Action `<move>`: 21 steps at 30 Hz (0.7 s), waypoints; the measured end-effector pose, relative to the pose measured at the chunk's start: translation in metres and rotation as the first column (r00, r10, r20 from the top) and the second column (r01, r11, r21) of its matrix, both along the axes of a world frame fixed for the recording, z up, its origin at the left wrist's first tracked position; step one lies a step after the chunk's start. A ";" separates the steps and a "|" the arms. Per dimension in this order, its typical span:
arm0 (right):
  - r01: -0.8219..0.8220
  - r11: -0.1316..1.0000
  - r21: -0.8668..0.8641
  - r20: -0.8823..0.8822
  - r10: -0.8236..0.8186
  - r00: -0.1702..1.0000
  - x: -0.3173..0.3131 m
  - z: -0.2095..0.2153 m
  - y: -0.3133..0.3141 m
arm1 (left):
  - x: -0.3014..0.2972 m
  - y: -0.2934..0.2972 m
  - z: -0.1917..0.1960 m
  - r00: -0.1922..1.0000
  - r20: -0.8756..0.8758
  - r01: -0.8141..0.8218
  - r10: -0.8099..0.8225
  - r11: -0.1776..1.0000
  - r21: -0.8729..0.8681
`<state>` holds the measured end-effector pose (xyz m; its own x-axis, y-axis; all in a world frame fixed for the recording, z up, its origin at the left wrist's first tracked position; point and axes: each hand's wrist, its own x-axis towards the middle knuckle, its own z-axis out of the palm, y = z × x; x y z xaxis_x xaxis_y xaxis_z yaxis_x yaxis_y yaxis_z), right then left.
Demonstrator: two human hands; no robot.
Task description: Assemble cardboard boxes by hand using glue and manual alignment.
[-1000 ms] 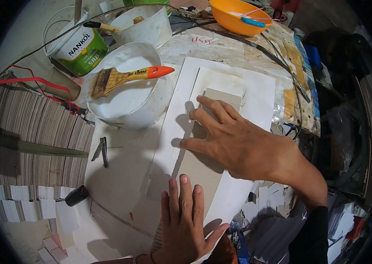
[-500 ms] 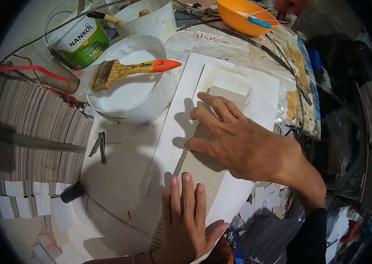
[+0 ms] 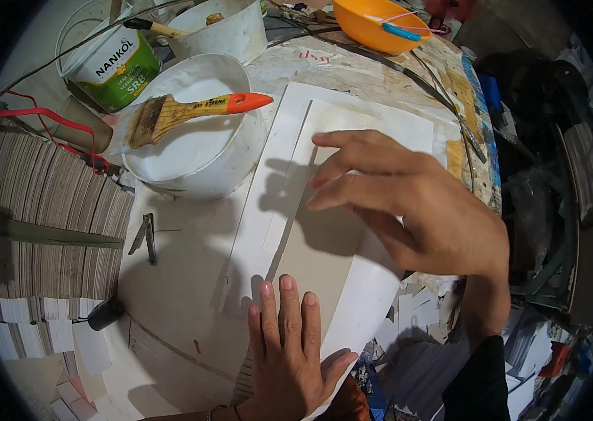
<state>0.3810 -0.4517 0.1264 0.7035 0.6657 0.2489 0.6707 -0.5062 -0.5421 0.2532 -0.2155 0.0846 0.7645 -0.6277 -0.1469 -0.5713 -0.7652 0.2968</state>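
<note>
A long grey-brown board strip (image 3: pixel 324 270) lies on a larger white sheet (image 3: pixel 247 235) at the middle of the worktable. My left hand (image 3: pixel 289 365) rests flat on the strip's near end, fingers stretched out and the thumb set apart. Above the strip's farther half hovers my right hand (image 3: pixel 416 200), its fingers apart and slightly bent, with nothing seen in it; it casts a shadow on board and sheet. A narrow groove or dark line runs along the strip's left side. The strip's far end is mostly hidden by my right hand.
A paste-filled white tub (image 3: pixel 191 184) stands behind left, a wide brush (image 3: pixel 191 116) across its rim. Behind are a green-white bucket (image 3: pixel 135 84), another white tub (image 3: pixel 240 35) and an orange bowl (image 3: pixel 367 35). Leftward lie a metal clipper-like tool (image 3: pixel 150 242) and tall board stacks (image 3: pixel 51 210).
My right hand has lifted off the board strip and its fingers have drawn closer together. My left hand still presses flat. The whole view has shifted slightly.
</note>
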 end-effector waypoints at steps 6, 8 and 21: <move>0.144 0.975 0.172 -0.108 -0.126 0.986 -0.004 -0.019 0.002 | -0.002 0.002 -0.011 0.997 0.009 -0.076 0.078 0.990 -0.118; 0.176 0.982 0.072 -0.214 -0.157 0.964 -0.007 -0.022 -0.001 | -0.002 0.001 -0.011 0.997 0.010 -0.074 0.076 0.989 -0.128; 0.140 0.988 0.072 -0.257 -0.117 0.959 -0.012 -0.045 0.006 | -0.004 0.002 -0.012 0.997 0.022 -0.075 0.078 0.992 -0.105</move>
